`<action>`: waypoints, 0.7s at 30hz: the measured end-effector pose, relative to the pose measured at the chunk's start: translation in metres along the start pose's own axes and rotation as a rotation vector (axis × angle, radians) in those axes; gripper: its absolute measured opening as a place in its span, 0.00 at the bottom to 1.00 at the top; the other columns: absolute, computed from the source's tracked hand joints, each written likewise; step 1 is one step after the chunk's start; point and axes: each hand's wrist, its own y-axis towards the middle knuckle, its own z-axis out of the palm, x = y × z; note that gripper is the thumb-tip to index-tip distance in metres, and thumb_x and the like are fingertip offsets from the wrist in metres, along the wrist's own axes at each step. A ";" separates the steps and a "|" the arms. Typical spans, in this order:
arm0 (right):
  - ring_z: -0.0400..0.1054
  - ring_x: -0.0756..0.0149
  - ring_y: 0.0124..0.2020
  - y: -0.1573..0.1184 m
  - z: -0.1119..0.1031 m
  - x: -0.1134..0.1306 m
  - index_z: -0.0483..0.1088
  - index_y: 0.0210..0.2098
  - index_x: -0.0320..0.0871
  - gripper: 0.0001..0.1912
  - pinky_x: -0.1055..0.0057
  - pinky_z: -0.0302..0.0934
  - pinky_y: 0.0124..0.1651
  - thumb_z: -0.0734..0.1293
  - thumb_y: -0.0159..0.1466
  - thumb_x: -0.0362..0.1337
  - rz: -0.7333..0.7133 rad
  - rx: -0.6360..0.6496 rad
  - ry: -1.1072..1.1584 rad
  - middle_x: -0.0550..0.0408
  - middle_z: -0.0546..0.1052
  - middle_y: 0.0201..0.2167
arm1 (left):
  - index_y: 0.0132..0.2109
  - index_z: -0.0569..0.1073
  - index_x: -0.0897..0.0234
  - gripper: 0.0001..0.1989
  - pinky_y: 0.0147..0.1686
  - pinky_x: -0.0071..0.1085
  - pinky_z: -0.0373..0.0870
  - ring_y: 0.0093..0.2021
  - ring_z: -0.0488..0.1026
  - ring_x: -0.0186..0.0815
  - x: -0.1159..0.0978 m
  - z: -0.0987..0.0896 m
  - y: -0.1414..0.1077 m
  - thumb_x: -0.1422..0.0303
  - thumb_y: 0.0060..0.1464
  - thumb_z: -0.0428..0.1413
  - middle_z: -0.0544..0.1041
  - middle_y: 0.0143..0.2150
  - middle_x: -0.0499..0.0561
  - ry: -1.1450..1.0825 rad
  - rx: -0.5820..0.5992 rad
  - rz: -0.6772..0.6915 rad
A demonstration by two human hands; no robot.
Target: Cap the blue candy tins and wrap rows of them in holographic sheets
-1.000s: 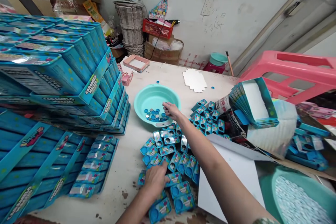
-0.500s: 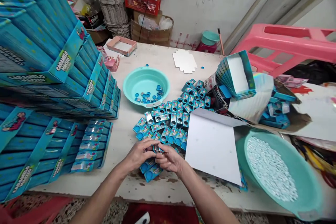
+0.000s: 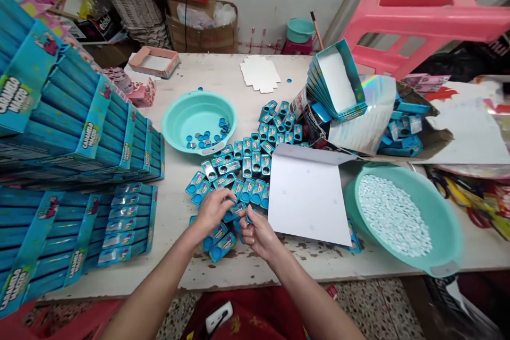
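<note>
My left hand (image 3: 215, 210) hovers over small blue boxes with round holes. Its fingers are curled and pinched together, and what they hold, if anything, is too small to make out. Just below its fingertips lies one blue box (image 3: 236, 211). To the right, my right hand (image 3: 261, 236) is closed, with a small round blue cap (image 3: 251, 216) between thumb and fingers. Rows of the same boxes (image 3: 247, 189) spread ahead of both hands, some holes filled with blue discs, others dark. A turquoise basin (image 3: 175, 119) beyond holds loose blue and silver caps.
Blue display cartons (image 3: 87, 133) are stacked high at left. A white card sheet (image 3: 308, 202) lies right of the boxes. Beside it stands a basin (image 3: 442, 223) of pale small pieces (image 3: 392, 215). Nested blue trays (image 3: 338, 79) and a pink stool (image 3: 418, 16) are behind.
My hands, together around a small round piece before, have moved apart. The right keeps a blue cap, while the left has shifted over the boxes. The view has tilted down and turned right.
</note>
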 end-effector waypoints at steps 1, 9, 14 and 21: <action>0.49 0.83 0.14 -0.004 0.000 0.000 0.65 0.32 0.41 0.20 0.83 0.39 0.14 0.68 0.54 0.53 -0.040 -0.029 -0.056 0.64 0.62 0.21 | 0.34 0.73 0.61 0.07 0.38 0.28 0.63 0.38 0.71 0.34 0.003 -0.001 0.007 0.69 0.52 0.50 0.75 0.36 0.48 0.054 -0.012 -0.040; 0.58 0.77 0.20 -0.020 -0.007 -0.001 0.68 0.35 0.44 0.15 0.80 0.52 0.15 0.70 0.53 0.45 -0.067 -0.042 -0.134 0.62 0.64 0.26 | 0.50 0.65 0.67 0.19 0.35 0.34 0.65 0.42 0.73 0.48 -0.013 0.016 0.058 0.71 0.49 0.55 0.77 0.39 0.61 0.642 0.253 -0.299; 0.60 0.76 0.22 -0.017 -0.007 0.010 0.70 0.38 0.42 0.18 0.79 0.54 0.19 0.68 0.55 0.49 -0.141 -0.074 -0.093 0.59 0.66 0.27 | 0.50 0.64 0.68 0.21 0.36 0.33 0.64 0.43 0.74 0.47 -0.020 0.013 0.065 0.73 0.48 0.56 0.77 0.39 0.62 0.671 0.262 -0.331; 0.61 0.74 0.23 0.001 0.002 0.014 0.71 0.35 0.40 0.23 0.76 0.59 0.24 0.69 0.53 0.54 -0.187 -0.104 -0.022 0.59 0.67 0.24 | 0.49 0.70 0.59 0.15 0.36 0.28 0.64 0.38 0.70 0.34 -0.012 0.012 0.008 0.61 0.57 0.48 0.71 0.38 0.49 0.100 0.091 0.034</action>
